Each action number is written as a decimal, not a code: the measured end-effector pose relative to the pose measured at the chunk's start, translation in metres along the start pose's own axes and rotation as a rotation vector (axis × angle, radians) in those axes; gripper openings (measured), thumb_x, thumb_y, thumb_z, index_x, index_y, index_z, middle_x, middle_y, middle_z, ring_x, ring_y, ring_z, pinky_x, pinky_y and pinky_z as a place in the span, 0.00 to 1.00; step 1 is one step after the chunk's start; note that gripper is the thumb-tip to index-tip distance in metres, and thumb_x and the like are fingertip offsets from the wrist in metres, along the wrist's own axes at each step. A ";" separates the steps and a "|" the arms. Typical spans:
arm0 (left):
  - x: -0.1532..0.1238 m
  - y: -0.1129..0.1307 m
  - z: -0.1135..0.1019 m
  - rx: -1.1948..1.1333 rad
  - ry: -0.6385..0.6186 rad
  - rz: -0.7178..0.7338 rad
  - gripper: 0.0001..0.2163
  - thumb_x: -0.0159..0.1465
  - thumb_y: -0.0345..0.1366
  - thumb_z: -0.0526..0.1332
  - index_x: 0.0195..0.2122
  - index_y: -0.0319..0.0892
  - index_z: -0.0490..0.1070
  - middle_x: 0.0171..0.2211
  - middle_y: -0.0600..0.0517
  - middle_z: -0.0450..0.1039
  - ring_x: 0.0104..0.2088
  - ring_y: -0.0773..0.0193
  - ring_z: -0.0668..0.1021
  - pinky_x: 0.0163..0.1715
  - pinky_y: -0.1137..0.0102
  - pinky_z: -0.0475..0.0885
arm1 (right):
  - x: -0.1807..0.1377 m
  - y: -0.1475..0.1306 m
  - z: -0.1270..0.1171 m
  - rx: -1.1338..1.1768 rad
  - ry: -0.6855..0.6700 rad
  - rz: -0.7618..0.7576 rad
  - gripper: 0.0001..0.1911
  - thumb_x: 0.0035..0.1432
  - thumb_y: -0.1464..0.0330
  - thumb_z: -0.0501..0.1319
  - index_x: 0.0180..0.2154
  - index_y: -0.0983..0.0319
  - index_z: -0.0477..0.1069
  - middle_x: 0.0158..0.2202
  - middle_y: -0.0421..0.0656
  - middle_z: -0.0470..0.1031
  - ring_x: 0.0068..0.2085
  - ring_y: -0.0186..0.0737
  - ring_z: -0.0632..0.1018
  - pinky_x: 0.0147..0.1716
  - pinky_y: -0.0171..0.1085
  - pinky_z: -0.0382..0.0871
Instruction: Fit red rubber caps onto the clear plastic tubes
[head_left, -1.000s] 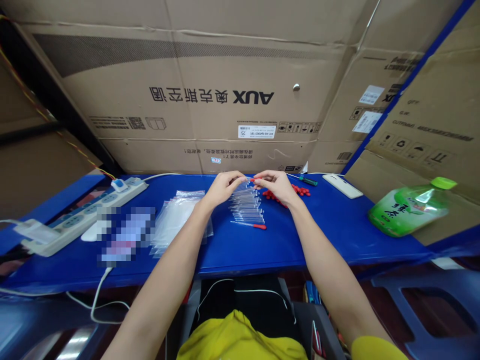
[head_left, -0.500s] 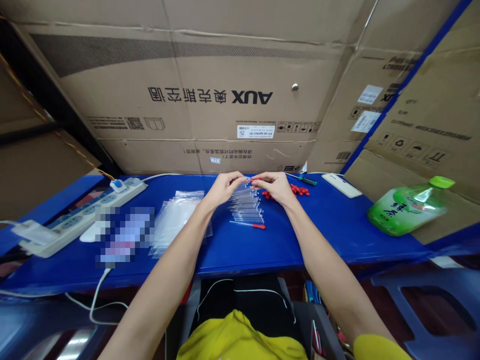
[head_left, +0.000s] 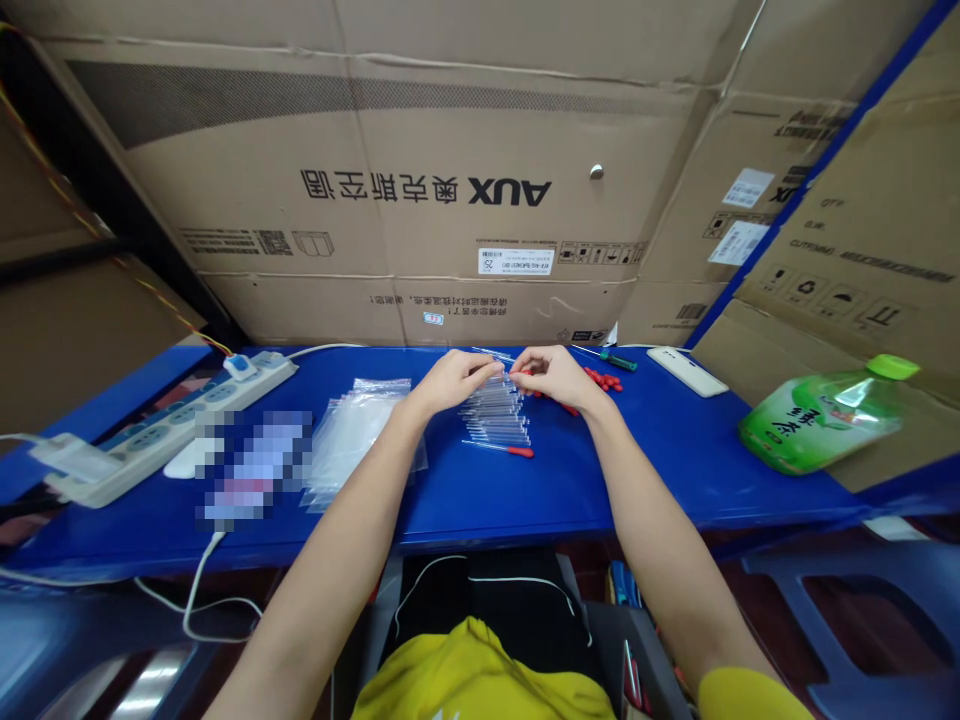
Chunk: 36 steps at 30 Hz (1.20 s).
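Note:
My left hand (head_left: 459, 381) is closed, its thumb and fingers pinching what looks like a thin glass tube, mostly hidden by the fingertips. Close beside it, my right hand (head_left: 553, 374) pinches a small red rubber bulb (head_left: 519, 374). Under and in front of my hands lies a row of clear glass tubes (head_left: 496, 418), side by side. At the row's near end, one dropper has a red bulb (head_left: 520, 452) on its tube. More red bulbs (head_left: 604, 380) lie in a loose pile by my right hand, which partly covers them.
Clear plastic bags (head_left: 352, 435) are stacked left of my left forearm. Farther left are a pixelated phone (head_left: 255, 465) with a cable and a power strip (head_left: 187, 420). On the right are a green-handled screwdriver (head_left: 619, 361), a white phone (head_left: 686, 370) and a green bottle (head_left: 821, 415). Cardboard walls the blue table (head_left: 495, 510).
My hands have come slightly nearer to me, lower over the row of tubes. Tubes beyond my fingers now show. The view has shifted a little.

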<state>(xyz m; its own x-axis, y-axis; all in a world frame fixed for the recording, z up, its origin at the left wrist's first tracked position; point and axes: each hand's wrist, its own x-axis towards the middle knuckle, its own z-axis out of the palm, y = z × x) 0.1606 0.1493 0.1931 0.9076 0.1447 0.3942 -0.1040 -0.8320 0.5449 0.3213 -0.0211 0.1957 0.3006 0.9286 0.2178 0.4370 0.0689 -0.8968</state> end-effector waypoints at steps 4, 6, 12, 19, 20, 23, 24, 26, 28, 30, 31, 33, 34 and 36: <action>-0.002 -0.006 -0.005 0.117 0.035 -0.079 0.24 0.75 0.51 0.49 0.37 0.44 0.81 0.29 0.53 0.80 0.27 0.63 0.77 0.30 0.69 0.62 | -0.006 -0.007 -0.002 -0.122 -0.211 0.046 0.11 0.52 0.61 0.69 0.32 0.63 0.78 0.26 0.39 0.77 0.27 0.34 0.74 0.29 0.33 0.68; -0.002 -0.010 -0.005 0.173 0.047 -0.084 0.24 0.75 0.51 0.49 0.35 0.44 0.80 0.28 0.52 0.80 0.28 0.62 0.77 0.30 0.68 0.62 | -0.008 -0.010 0.004 -0.172 -0.298 0.039 0.10 0.51 0.62 0.69 0.31 0.63 0.78 0.25 0.39 0.76 0.27 0.33 0.73 0.28 0.33 0.66; -0.003 -0.009 0.001 0.218 0.010 -0.051 0.23 0.74 0.51 0.51 0.36 0.45 0.80 0.28 0.52 0.80 0.29 0.61 0.78 0.29 0.68 0.59 | -0.017 -0.025 0.027 -0.257 -0.491 0.096 0.07 0.51 0.66 0.68 0.27 0.61 0.73 0.24 0.38 0.78 0.26 0.34 0.76 0.29 0.33 0.66; -0.003 -0.007 0.002 0.204 0.002 -0.046 0.22 0.74 0.51 0.51 0.37 0.44 0.81 0.28 0.51 0.79 0.29 0.61 0.78 0.30 0.69 0.61 | -0.035 -0.026 0.040 -0.534 -0.478 0.057 0.12 0.50 0.63 0.73 0.26 0.60 0.73 0.24 0.36 0.79 0.27 0.34 0.76 0.27 0.33 0.60; -0.004 -0.007 0.002 0.212 0.000 -0.042 0.22 0.74 0.51 0.51 0.37 0.44 0.81 0.28 0.51 0.79 0.29 0.61 0.78 0.30 0.69 0.61 | -0.037 -0.026 0.040 -0.575 -0.467 0.047 0.13 0.49 0.62 0.73 0.25 0.59 0.73 0.25 0.36 0.79 0.27 0.34 0.75 0.27 0.33 0.58; -0.003 -0.009 0.004 0.232 0.000 -0.039 0.22 0.74 0.51 0.51 0.36 0.44 0.81 0.27 0.51 0.78 0.28 0.61 0.77 0.29 0.69 0.60 | -0.040 -0.028 0.037 -0.633 -0.444 0.059 0.15 0.48 0.59 0.75 0.25 0.59 0.72 0.24 0.35 0.77 0.27 0.33 0.74 0.27 0.34 0.56; -0.003 -0.010 0.004 0.233 0.001 -0.040 0.23 0.74 0.51 0.51 0.36 0.44 0.81 0.26 0.51 0.78 0.27 0.61 0.77 0.29 0.69 0.60 | -0.040 -0.028 0.035 -0.632 -0.438 0.067 0.16 0.48 0.59 0.75 0.25 0.59 0.72 0.24 0.35 0.77 0.27 0.33 0.73 0.27 0.34 0.56; -0.002 -0.012 0.005 0.225 -0.002 -0.043 0.23 0.74 0.52 0.51 0.36 0.45 0.81 0.26 0.51 0.78 0.27 0.62 0.76 0.28 0.69 0.60 | -0.039 -0.028 0.030 -0.611 -0.424 0.085 0.16 0.49 0.58 0.75 0.26 0.60 0.72 0.23 0.35 0.76 0.26 0.33 0.72 0.27 0.34 0.55; -0.001 -0.014 0.006 0.214 -0.003 -0.047 0.23 0.74 0.52 0.51 0.36 0.45 0.81 0.26 0.51 0.78 0.27 0.62 0.76 0.28 0.69 0.60 | -0.038 -0.024 0.023 -0.591 -0.395 0.102 0.14 0.50 0.59 0.74 0.26 0.60 0.73 0.22 0.35 0.74 0.26 0.32 0.71 0.28 0.34 0.55; 0.000 -0.015 0.007 0.207 0.004 -0.049 0.23 0.73 0.51 0.51 0.37 0.45 0.81 0.25 0.51 0.78 0.27 0.62 0.76 0.28 0.69 0.60 | -0.038 -0.019 0.015 -0.582 -0.368 0.118 0.12 0.52 0.61 0.72 0.26 0.60 0.75 0.21 0.34 0.72 0.25 0.32 0.69 0.28 0.34 0.56; 0.000 -0.015 0.007 0.204 0.007 -0.047 0.22 0.73 0.51 0.52 0.36 0.45 0.81 0.25 0.52 0.78 0.26 0.62 0.76 0.28 0.69 0.59 | -0.037 -0.015 0.010 -0.577 -0.365 0.129 0.10 0.52 0.61 0.72 0.27 0.60 0.77 0.21 0.34 0.72 0.25 0.32 0.69 0.28 0.34 0.56; -0.001 -0.013 0.007 0.203 0.013 -0.040 0.21 0.72 0.51 0.54 0.35 0.44 0.81 0.24 0.52 0.77 0.24 0.64 0.74 0.28 0.68 0.58 | -0.037 -0.010 0.002 -0.566 -0.371 0.157 0.09 0.53 0.61 0.71 0.29 0.60 0.80 0.21 0.35 0.72 0.25 0.32 0.69 0.28 0.35 0.57; -0.001 -0.012 0.007 0.203 0.013 -0.035 0.21 0.72 0.51 0.55 0.34 0.44 0.80 0.24 0.52 0.76 0.23 0.64 0.72 0.28 0.68 0.58 | -0.038 -0.008 -0.001 -0.567 -0.370 0.172 0.09 0.53 0.61 0.71 0.30 0.60 0.81 0.21 0.35 0.73 0.25 0.33 0.69 0.28 0.35 0.57; -0.002 -0.009 0.007 0.198 0.003 -0.030 0.20 0.70 0.53 0.57 0.33 0.44 0.80 0.23 0.53 0.75 0.22 0.65 0.71 0.27 0.68 0.57 | -0.038 -0.006 -0.005 -0.583 -0.368 0.193 0.08 0.51 0.61 0.72 0.30 0.59 0.83 0.23 0.36 0.75 0.27 0.34 0.71 0.28 0.35 0.58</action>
<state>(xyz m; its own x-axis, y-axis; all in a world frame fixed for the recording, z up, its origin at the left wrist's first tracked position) 0.1623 0.1526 0.1826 0.9080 0.1718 0.3822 0.0049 -0.9164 0.4002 0.3116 -0.0586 0.1946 0.1574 0.9744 -0.1605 0.8178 -0.2197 -0.5320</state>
